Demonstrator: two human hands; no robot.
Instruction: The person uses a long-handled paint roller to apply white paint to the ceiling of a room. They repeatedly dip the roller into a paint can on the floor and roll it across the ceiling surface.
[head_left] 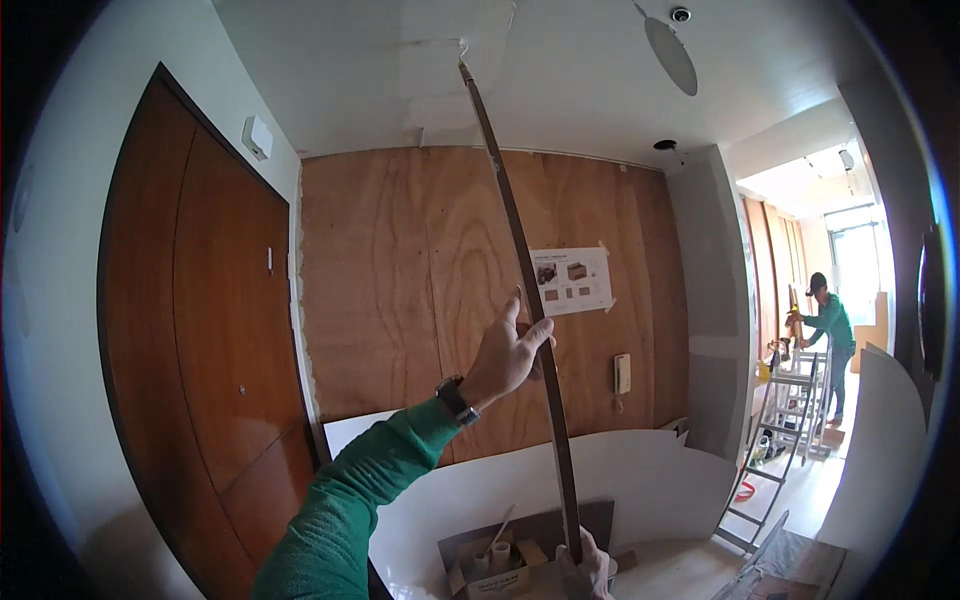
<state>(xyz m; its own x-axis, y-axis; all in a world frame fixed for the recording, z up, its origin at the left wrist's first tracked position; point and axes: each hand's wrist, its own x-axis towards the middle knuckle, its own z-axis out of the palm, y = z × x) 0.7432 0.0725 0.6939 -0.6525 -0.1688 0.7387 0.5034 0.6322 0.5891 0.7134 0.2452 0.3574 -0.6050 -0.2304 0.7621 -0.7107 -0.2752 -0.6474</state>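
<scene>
A long dark pole point(497, 160) runs diagonally up to the white ceiling point(560, 70), with a small paint roller point(462, 54) at its tip beside a lighter patch. My left hand point(510, 355), in a green sleeve with a wristwatch, grips the middle of the pole, index finger raised along it. Lower down, at the bottom edge, my right hand point(586, 568) holds the pole's lower part. Behind them stands a plywood wall point(380, 280) with a taped paper sheet point(590, 280) and a wall intercom handset point(621, 375).
Left is a wooden door point(200, 330). Curved white boards point(660, 480) line the lower wall behind a cardboard box point(495, 585) holding tubes. At right, a person point(830, 330) in green works beside a metal stepladder point(775, 440); a covered board point(785, 565) lies low in front.
</scene>
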